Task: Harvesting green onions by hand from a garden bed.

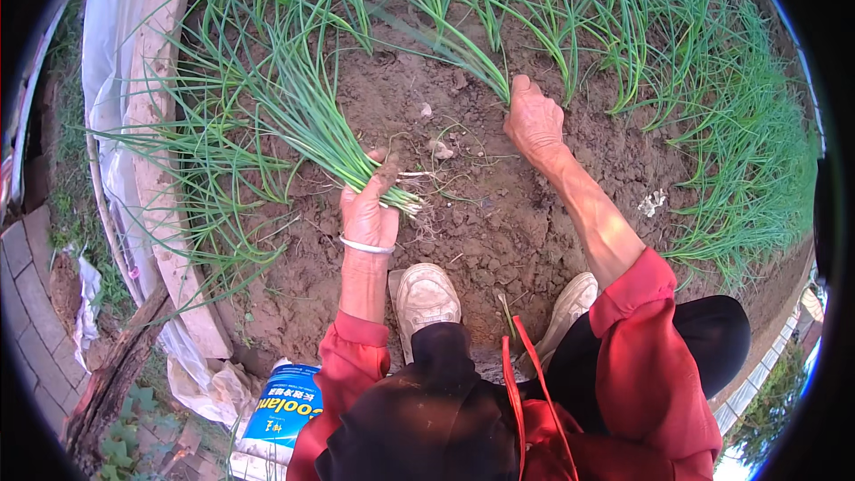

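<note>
A bunch of green onions lies in my left hand, its thin leaves fanning to the upper left and its pale root ends poking out past my thumb. Farther right, my right hand is closed round the base of a small clump of green onions, close to the soil. Brown, crumbly soil lies between the hands, with thin loose roots on it. More green onions grow along the far side and at the right.
A pale plank and plastic sheeting edge the bed at the left. A blue and white coolant container stands at the lower left, near a weathered log. My shoes rest on the soil.
</note>
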`<state>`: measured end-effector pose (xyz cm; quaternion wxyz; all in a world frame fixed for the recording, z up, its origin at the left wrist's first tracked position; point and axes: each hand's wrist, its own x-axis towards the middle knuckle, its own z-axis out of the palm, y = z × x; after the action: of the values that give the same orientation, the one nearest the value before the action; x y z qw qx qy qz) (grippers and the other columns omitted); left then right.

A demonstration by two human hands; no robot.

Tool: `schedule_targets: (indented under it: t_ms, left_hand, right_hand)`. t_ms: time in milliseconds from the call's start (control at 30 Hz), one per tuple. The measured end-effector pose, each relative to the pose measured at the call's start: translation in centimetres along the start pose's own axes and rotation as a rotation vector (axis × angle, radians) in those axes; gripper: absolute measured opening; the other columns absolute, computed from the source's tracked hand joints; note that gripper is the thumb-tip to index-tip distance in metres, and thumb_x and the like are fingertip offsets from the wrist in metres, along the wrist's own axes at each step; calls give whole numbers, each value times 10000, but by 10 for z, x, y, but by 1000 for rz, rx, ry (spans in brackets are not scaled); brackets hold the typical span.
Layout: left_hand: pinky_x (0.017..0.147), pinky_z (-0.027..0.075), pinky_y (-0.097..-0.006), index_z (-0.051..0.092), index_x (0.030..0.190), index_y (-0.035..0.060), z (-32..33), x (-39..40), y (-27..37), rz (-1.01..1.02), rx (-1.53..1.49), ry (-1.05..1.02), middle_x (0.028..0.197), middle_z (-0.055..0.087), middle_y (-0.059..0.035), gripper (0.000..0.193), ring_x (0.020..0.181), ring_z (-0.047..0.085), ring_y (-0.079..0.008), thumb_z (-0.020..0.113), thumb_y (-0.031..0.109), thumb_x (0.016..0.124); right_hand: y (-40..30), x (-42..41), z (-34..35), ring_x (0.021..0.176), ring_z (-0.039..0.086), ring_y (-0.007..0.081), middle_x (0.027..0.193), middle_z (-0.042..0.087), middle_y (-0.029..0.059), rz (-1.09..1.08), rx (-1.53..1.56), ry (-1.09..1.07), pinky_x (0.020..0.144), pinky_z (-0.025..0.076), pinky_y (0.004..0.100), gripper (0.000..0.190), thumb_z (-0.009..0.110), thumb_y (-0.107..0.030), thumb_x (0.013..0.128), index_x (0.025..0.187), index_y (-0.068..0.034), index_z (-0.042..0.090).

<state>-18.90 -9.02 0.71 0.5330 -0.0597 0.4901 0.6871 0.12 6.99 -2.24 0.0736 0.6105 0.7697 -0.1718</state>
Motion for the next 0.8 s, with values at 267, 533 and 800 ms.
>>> schedule_targets:
  t_ms: [267, 533, 800]
  left_hand:
    - [900, 420, -509, 588, 966, 78, -20, 1, -4, -262, -244, -147, 990, 602, -35, 215, 907, 557, -256, 614, 73, 752]
    - [833, 477, -446, 559, 1026, 45, -29, 5, -4, -218, -119, -110, 918, 608, -52, 245, 852, 585, -209, 567, 16, 783]
    - [733, 484, -261, 589, 975, 45, -21, -7, -2, -103, 132, -28, 884, 621, -19, 257, 797, 597, -121, 633, -41, 737]
  right_hand:
    - [22, 3, -1, 926, 548, 427, 1001, 531, 258, -165, 234, -115, 790, 454, 478, 323, 563, -83, 731, 993, 14, 402]
    - [15, 0, 4, 873, 554, 440, 962, 550, 243, -98, 68, -4, 755, 455, 491, 398, 629, -108, 712, 1010, -12, 384]
    - [-51, -59, -28, 820, 615, 315, 981, 610, 202, -52, 517, -419, 744, 476, 415, 222, 544, -80, 786, 991, 1, 560]
